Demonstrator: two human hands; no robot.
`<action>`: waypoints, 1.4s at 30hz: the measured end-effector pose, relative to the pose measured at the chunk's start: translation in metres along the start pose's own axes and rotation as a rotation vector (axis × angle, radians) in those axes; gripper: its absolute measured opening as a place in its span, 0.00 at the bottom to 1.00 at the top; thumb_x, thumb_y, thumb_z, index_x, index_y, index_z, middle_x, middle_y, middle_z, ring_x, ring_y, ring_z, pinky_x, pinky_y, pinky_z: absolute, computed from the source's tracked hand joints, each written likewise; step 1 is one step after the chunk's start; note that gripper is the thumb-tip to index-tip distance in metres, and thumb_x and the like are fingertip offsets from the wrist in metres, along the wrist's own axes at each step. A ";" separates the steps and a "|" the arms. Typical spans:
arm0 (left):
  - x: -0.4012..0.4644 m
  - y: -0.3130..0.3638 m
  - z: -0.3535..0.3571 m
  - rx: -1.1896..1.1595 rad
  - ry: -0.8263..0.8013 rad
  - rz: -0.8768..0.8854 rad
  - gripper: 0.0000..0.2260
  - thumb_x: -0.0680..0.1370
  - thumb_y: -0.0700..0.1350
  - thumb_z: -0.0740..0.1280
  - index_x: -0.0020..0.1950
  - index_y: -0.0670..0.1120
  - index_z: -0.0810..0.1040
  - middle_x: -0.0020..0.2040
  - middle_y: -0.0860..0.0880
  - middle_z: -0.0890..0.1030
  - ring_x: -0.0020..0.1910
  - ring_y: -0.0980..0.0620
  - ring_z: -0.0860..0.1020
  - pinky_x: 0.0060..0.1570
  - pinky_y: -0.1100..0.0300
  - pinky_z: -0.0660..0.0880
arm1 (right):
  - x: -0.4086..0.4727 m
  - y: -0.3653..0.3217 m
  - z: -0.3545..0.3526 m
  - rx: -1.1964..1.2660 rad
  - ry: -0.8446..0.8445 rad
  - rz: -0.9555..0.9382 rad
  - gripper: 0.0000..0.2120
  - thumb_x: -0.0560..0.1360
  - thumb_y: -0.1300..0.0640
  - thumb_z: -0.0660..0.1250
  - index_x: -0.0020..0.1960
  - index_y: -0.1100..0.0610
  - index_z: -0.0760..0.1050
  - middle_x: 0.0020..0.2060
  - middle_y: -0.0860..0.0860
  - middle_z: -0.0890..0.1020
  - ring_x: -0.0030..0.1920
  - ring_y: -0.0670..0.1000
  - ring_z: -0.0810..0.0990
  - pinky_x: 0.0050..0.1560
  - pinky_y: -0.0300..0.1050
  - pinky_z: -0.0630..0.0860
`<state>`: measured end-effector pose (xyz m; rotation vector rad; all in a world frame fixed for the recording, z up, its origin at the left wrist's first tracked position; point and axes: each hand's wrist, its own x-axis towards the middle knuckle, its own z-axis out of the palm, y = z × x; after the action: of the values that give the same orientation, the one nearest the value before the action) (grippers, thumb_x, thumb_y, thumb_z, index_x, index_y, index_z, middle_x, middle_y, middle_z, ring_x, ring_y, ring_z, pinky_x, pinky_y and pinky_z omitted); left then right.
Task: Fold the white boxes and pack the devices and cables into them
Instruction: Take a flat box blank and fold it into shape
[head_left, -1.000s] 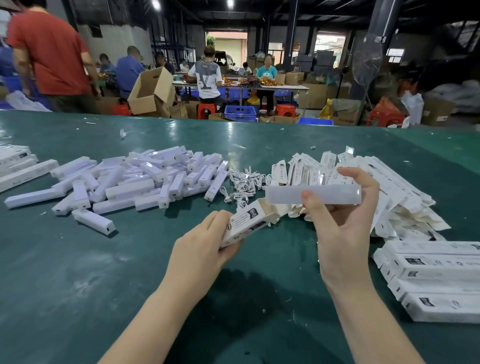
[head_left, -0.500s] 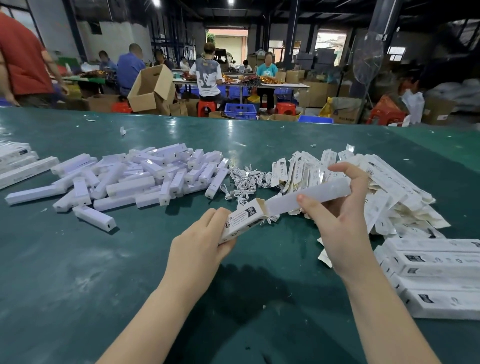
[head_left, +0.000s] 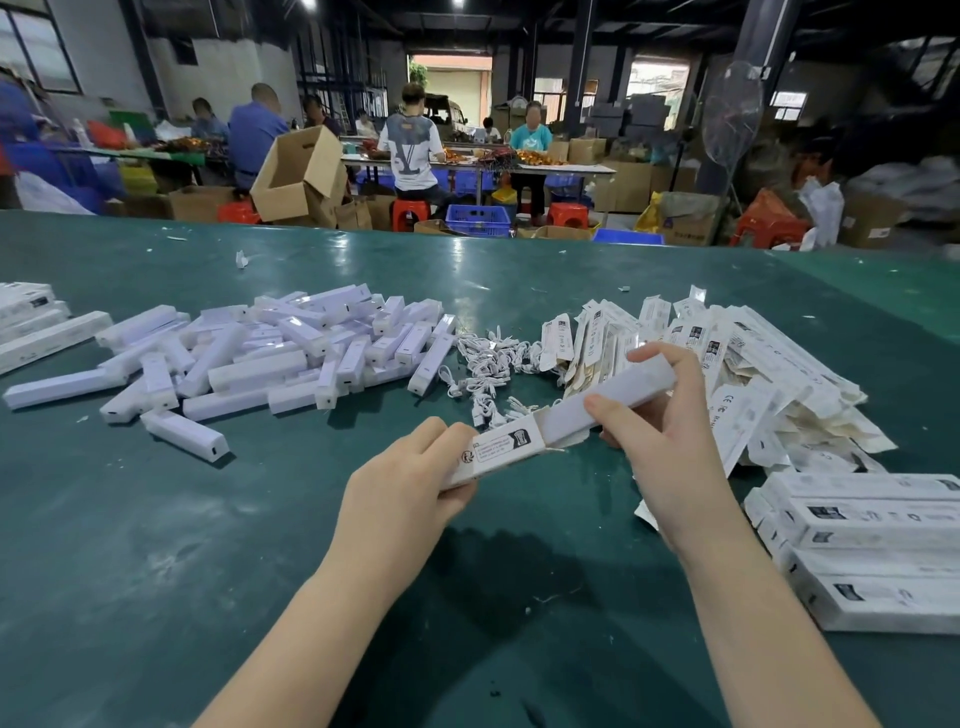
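My left hand (head_left: 410, 483) grips a folded white box (head_left: 501, 449) with its open end facing right. My right hand (head_left: 660, 431) pinches a long white device (head_left: 608, 400) whose lower end sits in the box's mouth. Behind them lies a heap of white devices (head_left: 270, 353) at the left, a tangle of white cables (head_left: 488, 364) in the middle, and a pile of flat unfolded boxes (head_left: 737, 353) at the right.
Packed white boxes (head_left: 878, 551) are stacked at the right edge of the green table (head_left: 156, 545); more boxes (head_left: 31, 327) lie at the far left. Beyond the table, people sit at other benches among cardboard cartons and red stools.
My right hand has tilted the device from level to slanting and brought its end down into the open box. My left hand has kept hold of the box.
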<state>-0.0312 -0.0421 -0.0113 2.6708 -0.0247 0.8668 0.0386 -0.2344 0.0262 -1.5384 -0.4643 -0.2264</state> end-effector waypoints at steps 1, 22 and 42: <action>0.000 0.000 0.000 -0.003 0.000 -0.006 0.08 0.73 0.44 0.72 0.50 0.50 0.76 0.41 0.54 0.72 0.35 0.52 0.68 0.28 0.54 0.72 | -0.001 0.000 0.002 -0.017 0.004 -0.021 0.17 0.76 0.61 0.70 0.53 0.41 0.68 0.45 0.51 0.76 0.42 0.46 0.75 0.48 0.39 0.73; 0.003 0.006 0.003 -0.816 0.229 -0.288 0.11 0.76 0.47 0.71 0.44 0.64 0.74 0.37 0.61 0.79 0.33 0.61 0.73 0.33 0.75 0.68 | -0.005 0.035 0.020 -0.676 -0.067 -0.030 0.18 0.79 0.60 0.61 0.68 0.53 0.70 0.62 0.46 0.74 0.67 0.48 0.68 0.66 0.38 0.61; 0.003 0.002 0.003 -0.750 0.353 -0.226 0.08 0.73 0.44 0.70 0.39 0.52 0.72 0.31 0.50 0.72 0.28 0.55 0.66 0.29 0.64 0.65 | 0.015 0.042 0.030 -0.492 -0.034 0.093 0.04 0.76 0.58 0.67 0.44 0.50 0.77 0.37 0.45 0.81 0.38 0.43 0.79 0.39 0.35 0.76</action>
<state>-0.0273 -0.0444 -0.0115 1.7716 0.0303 0.9944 0.0651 -0.2007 -0.0065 -2.0423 -0.3778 -0.2539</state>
